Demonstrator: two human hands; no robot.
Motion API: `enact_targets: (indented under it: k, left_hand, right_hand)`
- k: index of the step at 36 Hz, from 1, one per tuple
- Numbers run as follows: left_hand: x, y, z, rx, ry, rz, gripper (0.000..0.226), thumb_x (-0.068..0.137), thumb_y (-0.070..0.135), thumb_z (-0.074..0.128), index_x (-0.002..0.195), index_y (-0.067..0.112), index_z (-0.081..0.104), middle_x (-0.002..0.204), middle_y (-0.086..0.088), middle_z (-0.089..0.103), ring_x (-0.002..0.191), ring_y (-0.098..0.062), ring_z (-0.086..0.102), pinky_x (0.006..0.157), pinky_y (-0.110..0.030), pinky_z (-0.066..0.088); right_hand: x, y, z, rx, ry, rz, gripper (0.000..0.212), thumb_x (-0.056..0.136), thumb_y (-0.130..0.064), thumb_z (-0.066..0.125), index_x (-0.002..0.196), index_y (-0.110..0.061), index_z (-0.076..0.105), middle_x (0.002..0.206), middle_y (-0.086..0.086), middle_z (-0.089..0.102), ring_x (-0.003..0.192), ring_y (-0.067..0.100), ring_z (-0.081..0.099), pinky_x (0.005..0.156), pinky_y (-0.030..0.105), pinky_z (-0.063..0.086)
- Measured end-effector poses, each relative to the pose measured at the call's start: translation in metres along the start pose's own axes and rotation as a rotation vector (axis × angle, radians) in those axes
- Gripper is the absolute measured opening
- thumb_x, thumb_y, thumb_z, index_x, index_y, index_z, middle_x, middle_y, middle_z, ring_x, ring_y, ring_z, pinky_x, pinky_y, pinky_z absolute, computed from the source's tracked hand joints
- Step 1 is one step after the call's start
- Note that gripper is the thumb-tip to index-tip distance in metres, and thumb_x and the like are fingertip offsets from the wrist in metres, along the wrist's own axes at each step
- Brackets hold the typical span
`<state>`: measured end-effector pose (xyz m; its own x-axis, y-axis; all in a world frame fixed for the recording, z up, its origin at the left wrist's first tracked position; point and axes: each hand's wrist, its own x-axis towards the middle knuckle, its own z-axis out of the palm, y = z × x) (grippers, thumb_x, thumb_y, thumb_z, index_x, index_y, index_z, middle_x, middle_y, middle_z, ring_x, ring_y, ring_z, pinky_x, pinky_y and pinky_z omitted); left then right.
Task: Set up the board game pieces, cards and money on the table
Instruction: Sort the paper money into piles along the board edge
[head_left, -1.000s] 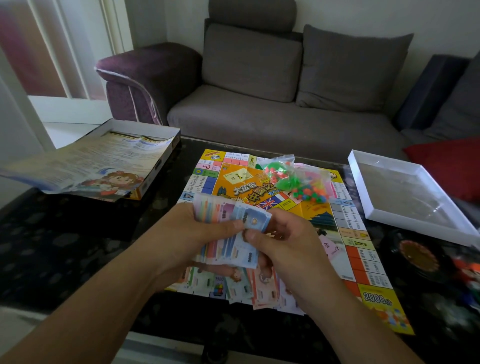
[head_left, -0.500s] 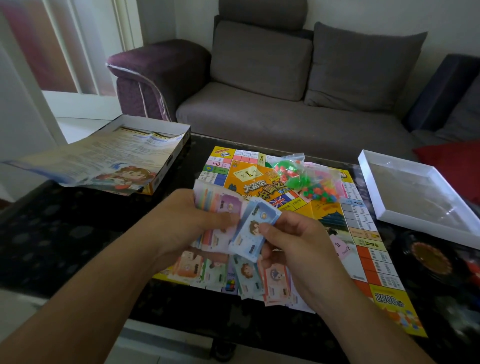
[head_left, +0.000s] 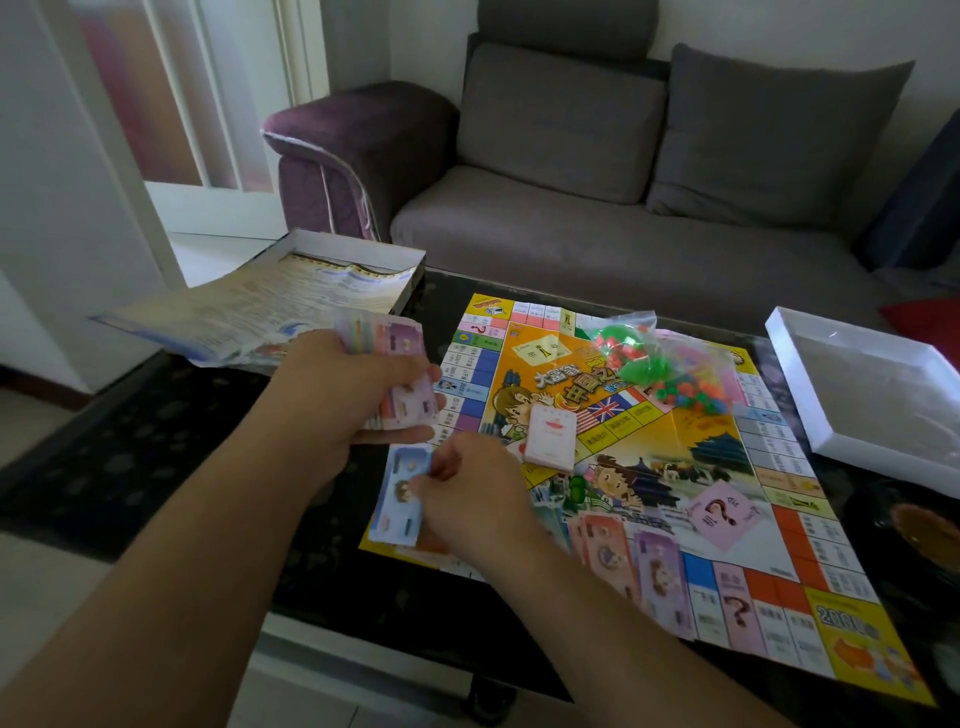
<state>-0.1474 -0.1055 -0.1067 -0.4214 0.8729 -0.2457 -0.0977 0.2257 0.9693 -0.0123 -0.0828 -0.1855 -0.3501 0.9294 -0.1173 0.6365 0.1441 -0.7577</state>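
The left hand (head_left: 358, 400) grips a fanned stack of play money (head_left: 387, 374) over the board's (head_left: 675, 467) left edge. The right hand (head_left: 467, 499) pinches a blue note (head_left: 402, 493) at the board's near-left corner, its long axis running toward the sofa (head_left: 623, 208).

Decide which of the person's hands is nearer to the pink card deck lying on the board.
Right. The right hand sits just beside the pink card deck, setting down a blue note. The left hand is farther off, holding the money stack.
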Motion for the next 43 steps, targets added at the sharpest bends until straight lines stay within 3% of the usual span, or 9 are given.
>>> enact_targets:
  k: [6,13,15,19,24,28,32,37,43]
  left_hand:
    - [0.001,0.001,0.002,-0.014,-0.018,0.017,0.024,0.091,0.007,0.077,0.113,0.005,0.067,0.093,-0.012,0.081,0.081,-0.029,0.080,0.069,-0.049,0.065]
    - [0.000,0.000,0.008,-0.056,-0.093,0.008,0.031,0.090,0.010,0.077,0.119,0.009,0.067,0.096,-0.010,0.081,0.085,-0.030,0.080,0.082,-0.056,0.063]
    - [-0.003,0.001,0.011,-0.077,-0.150,-0.001,0.030,0.089,0.010,0.078,0.118,0.008,0.069,0.097,-0.011,0.081,0.088,-0.030,0.080,0.083,-0.057,0.063]
    - [-0.011,0.001,0.020,-0.127,-0.254,-0.055,0.032,0.086,0.010,0.079,0.117,0.009,0.072,0.102,-0.014,0.080,0.093,-0.032,0.079,0.079,-0.054,0.063]
    - [-0.025,-0.001,0.039,-0.107,-0.363,-0.114,0.025,0.083,0.013,0.080,0.108,0.009,0.077,0.097,-0.015,0.080,0.084,-0.033,0.079,0.062,-0.044,0.064]
    - [-0.042,-0.005,0.064,-0.085,-0.460,-0.132,0.027,0.078,0.018,0.082,0.104,0.013,0.080,0.097,-0.014,0.080,0.081,-0.030,0.079,0.057,-0.040,0.064]
    - [-0.056,-0.010,0.089,-0.105,-0.521,-0.188,0.030,0.077,0.025,0.081,0.105,0.015,0.081,0.101,-0.016,0.080,0.084,-0.029,0.079,0.058,-0.038,0.064]
    - [-0.061,-0.007,0.104,-0.189,-0.504,-0.255,0.026,0.095,0.015,0.069,0.121,0.009,0.073,0.108,-0.017,0.079,0.096,-0.034,0.078,0.067,-0.047,0.066]
    - [-0.062,-0.007,0.116,-0.130,-0.440,-0.196,0.026,0.096,0.006,0.067,0.122,0.006,0.068,0.103,-0.018,0.079,0.091,-0.033,0.079,0.067,-0.051,0.066]
  right_hand:
    - [0.004,-0.003,0.028,-0.214,0.047,-0.039,0.013,0.090,-0.031,0.068,0.094,-0.021,0.062,0.093,0.002,0.070,0.089,0.025,0.069,0.075,0.047,0.062]
    - [-0.005,0.004,0.023,-0.421,0.154,-0.195,0.049,0.098,-0.041,0.060,0.139,-0.017,0.047,0.131,0.002,0.053,0.123,0.021,0.049,0.105,0.036,0.049]
    - [-0.008,0.007,0.008,-0.245,0.145,-0.181,0.041,0.093,-0.026,0.061,0.134,-0.027,0.052,0.127,-0.006,0.056,0.120,0.014,0.052,0.101,0.031,0.051]
    - [-0.023,0.006,-0.050,0.147,-0.006,0.001,0.038,0.086,0.001,0.063,0.103,-0.033,0.059,0.099,-0.008,0.059,0.086,0.009,0.058,0.064,0.024,0.045]
    - [-0.043,0.022,-0.114,0.592,-0.004,-0.021,0.028,0.081,0.001,0.069,0.100,-0.019,0.073,0.089,0.003,0.067,0.071,0.023,0.056,0.059,0.035,0.044]
    - [-0.060,0.033,-0.136,0.493,0.032,-0.109,0.020,0.091,-0.016,0.080,0.107,-0.020,0.069,0.095,0.008,0.069,0.076,0.026,0.065,0.062,0.033,0.054]
    - [-0.070,0.044,-0.141,0.455,0.123,-0.113,0.015,0.092,-0.012,0.078,0.103,-0.015,0.068,0.094,0.016,0.070,0.083,0.043,0.069,0.064,0.053,0.062]
    - [-0.073,0.063,-0.164,0.503,0.212,0.001,0.008,0.093,-0.011,0.078,0.096,-0.011,0.071,0.083,0.011,0.072,0.058,0.032,0.062,0.053,0.030,0.054]
    - [-0.075,0.095,-0.199,0.558,0.260,0.133,0.005,0.094,-0.007,0.076,0.092,-0.004,0.073,0.070,0.017,0.063,0.058,0.023,0.054,0.048,0.032,0.043]
